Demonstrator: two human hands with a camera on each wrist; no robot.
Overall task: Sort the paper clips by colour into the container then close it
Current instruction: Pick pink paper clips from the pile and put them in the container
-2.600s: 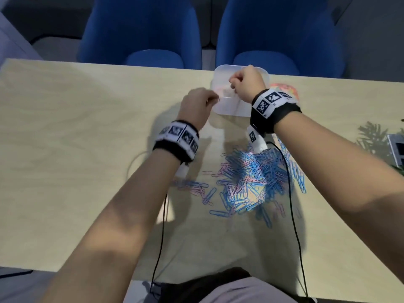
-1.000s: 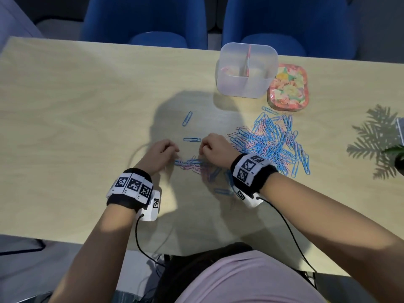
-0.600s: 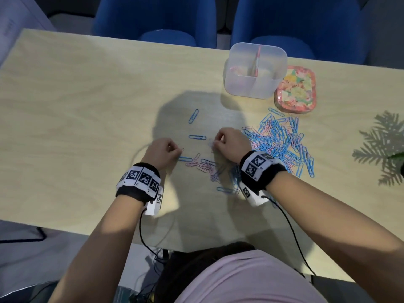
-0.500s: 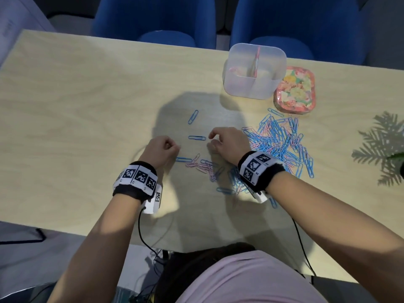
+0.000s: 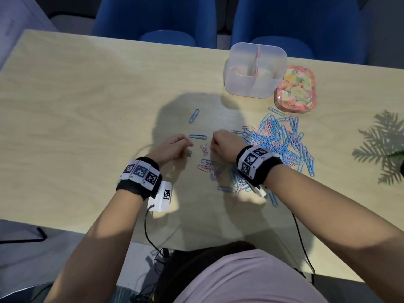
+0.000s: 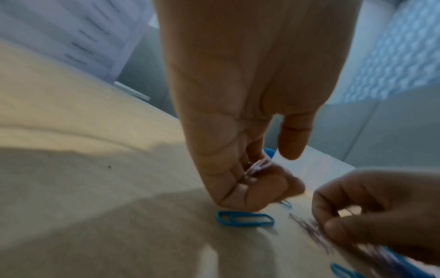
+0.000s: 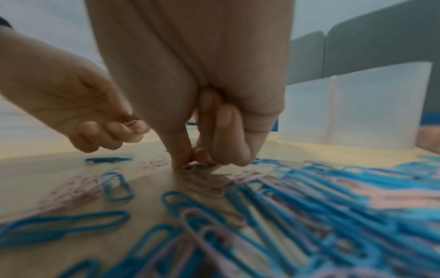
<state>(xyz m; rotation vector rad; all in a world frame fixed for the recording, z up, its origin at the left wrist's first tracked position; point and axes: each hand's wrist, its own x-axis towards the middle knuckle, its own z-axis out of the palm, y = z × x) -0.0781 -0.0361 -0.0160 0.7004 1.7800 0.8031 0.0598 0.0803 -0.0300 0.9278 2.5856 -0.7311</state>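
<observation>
Desk (image 5: 76,110): you are seated at a pale wooden desk; every place below is given relative to the container on it.
Container (image 5: 255,84): a clear, open box split by a central divider, at the far edge of the desk. Faint pink shows in its left compartment; the right one looks bare from the head view.
Lid (image 5: 295,90): patterned pink, lying flat just right of the container, probably set aside so the box stays open while you sort.
Main pile (image 5: 282,138): mostly blue paper clips with pink mixed in, nearer you than the container and slightly right of it.
Small scatter (image 5: 207,166): pink clips with a few blue, nearer you than the container and left of the pile, between your two hands.
Left hand (image 5: 172,147): fingers curled. Only the left wrist view shows pale clips (image 6: 257,166) tucked against the palm, so this grip seems to be storing gathered pinks.
Right hand (image 5: 225,144): thumb and forefinger (image 7: 181,150) pressed to the desk, pinching at a clip. Only the right wrist view shows this; whether the clip is secured you cannot tell.
Stray blue clips (image 5: 197,136): two lie alone, on your side of the container and left of it.
</observation>
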